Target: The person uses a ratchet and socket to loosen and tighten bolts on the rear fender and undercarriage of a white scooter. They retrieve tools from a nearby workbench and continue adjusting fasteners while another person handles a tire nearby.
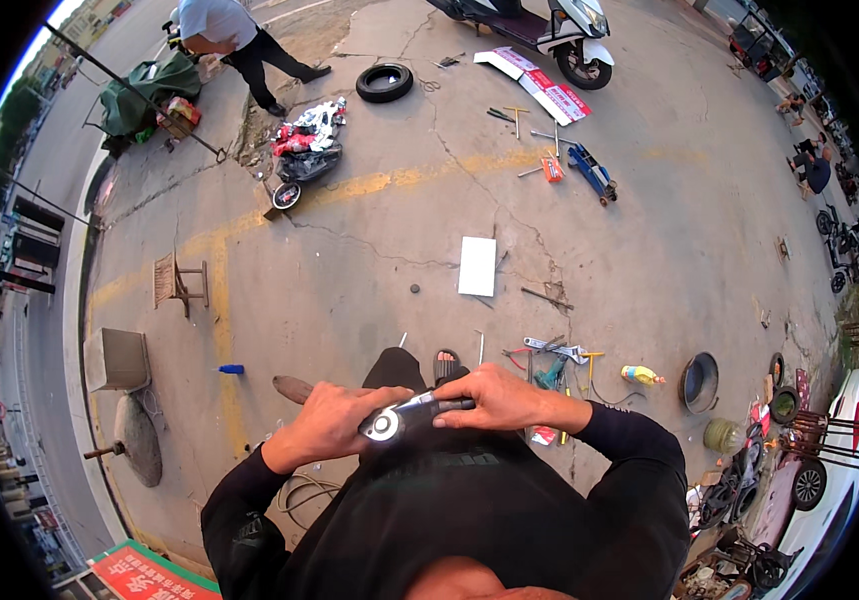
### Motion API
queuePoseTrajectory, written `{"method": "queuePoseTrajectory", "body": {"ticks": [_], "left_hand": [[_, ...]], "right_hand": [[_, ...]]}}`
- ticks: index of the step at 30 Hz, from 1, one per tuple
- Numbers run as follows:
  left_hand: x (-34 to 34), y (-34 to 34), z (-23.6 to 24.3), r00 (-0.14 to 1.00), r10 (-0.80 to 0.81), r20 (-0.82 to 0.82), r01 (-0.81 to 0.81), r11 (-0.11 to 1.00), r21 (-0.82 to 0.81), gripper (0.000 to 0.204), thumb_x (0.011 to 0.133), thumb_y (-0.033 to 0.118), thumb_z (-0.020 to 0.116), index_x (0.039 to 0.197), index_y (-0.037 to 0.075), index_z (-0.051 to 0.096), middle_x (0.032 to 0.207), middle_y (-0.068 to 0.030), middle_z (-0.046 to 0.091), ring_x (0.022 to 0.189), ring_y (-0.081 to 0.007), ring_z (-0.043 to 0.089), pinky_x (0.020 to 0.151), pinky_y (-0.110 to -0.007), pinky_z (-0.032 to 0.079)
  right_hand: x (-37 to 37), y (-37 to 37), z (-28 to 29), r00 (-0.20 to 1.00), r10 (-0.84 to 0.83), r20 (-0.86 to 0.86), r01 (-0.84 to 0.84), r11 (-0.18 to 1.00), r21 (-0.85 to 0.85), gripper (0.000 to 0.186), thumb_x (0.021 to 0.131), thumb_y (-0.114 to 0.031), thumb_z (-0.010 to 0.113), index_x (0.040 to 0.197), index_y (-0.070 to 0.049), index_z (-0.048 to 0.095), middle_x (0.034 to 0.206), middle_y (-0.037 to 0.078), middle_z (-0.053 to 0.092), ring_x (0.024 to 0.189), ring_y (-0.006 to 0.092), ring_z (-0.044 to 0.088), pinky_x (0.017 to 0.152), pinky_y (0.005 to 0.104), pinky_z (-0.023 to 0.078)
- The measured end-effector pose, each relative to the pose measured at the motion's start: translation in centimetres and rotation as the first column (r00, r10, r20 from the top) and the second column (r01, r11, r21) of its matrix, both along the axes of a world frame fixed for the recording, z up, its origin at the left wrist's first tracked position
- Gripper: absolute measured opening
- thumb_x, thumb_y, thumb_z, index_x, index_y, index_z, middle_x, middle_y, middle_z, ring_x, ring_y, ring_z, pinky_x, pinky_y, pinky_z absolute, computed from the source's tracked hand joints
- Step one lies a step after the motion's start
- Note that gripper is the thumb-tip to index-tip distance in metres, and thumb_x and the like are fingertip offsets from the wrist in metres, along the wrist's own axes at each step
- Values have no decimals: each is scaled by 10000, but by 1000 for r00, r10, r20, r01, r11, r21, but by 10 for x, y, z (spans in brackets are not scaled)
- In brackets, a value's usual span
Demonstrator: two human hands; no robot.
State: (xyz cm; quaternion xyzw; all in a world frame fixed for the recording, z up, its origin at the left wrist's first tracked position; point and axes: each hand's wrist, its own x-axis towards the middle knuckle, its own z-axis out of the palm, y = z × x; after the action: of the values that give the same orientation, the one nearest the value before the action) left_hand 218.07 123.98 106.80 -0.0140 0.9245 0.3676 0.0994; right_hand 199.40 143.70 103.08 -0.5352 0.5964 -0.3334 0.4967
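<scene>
A silver ratchet wrench [401, 416] with a dark handle is held over my lap. My left hand [337, 418] is closed round its head end, with the round head showing beside my fingers. My right hand [484, 398] grips the dark handle from the other side. Both hands are close together in front of my black-clothed body. Beyond them on the concrete lie an adjustable wrench [564, 351], a teal power tool [549, 375], pliers and several long bars.
Farther out are a white sheet [476, 266], a tyre [384, 69], a blue floor jack [589, 172], a scooter [581, 50] and a standing person [249, 55]. A wooden stool [179, 284] and metal box [114, 360] are left; a basin [699, 366] and white car [839, 450] are right.
</scene>
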Motion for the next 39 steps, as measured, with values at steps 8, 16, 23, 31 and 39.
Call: {"method": "queuePoseTrajectory", "body": {"ticks": [8,16,23,31,39], "left_hand": [[-166,-94,-8,947,309,-92,-230,848,477,316,811,128,760,1098,66,645,783,-97,681,673,-208,672,629,-308,496],[-314,-206,-46,957,252,-142,-126,806,578,285,812,146,762,1063,32,690,718,-86,670,625,-163,642,597,-283,473],[-439,-273,-45,995,70,-74,-3,745,667,264,787,125,725,1021,10,684,659,-101,669,573,-135,630,546,-266,458],[-593,-355,-61,887,-123,445,-369,392,843,347,792,214,738,1013,-39,649,572,-52,574,450,-87,510,404,-230,365],[-709,-412,-56,842,-89,531,-484,308,819,291,843,211,724,986,-25,634,592,-13,527,477,-73,491,408,-229,354]], "right_hand": [[-154,-103,21,916,-401,10,394,895,-211,387,812,-131,744,1177,-44,648,897,114,684,725,237,633,675,324,490],[-294,-181,11,871,-487,-59,442,831,-339,470,703,-30,800,1157,-38,680,841,59,653,712,160,560,618,283,428],[-398,-242,19,861,-450,-238,364,871,-332,481,689,-55,806,1151,-64,673,755,67,570,647,218,547,564,327,432],[-568,-329,4,779,-193,-596,-91,906,-413,462,673,-221,810,1089,-83,662,687,24,513,565,189,544,471,329,420],[-710,-420,-3,850,17,-527,-267,876,-402,429,716,-206,806,1081,-51,644,640,40,496,531,206,546,445,336,398]]}}
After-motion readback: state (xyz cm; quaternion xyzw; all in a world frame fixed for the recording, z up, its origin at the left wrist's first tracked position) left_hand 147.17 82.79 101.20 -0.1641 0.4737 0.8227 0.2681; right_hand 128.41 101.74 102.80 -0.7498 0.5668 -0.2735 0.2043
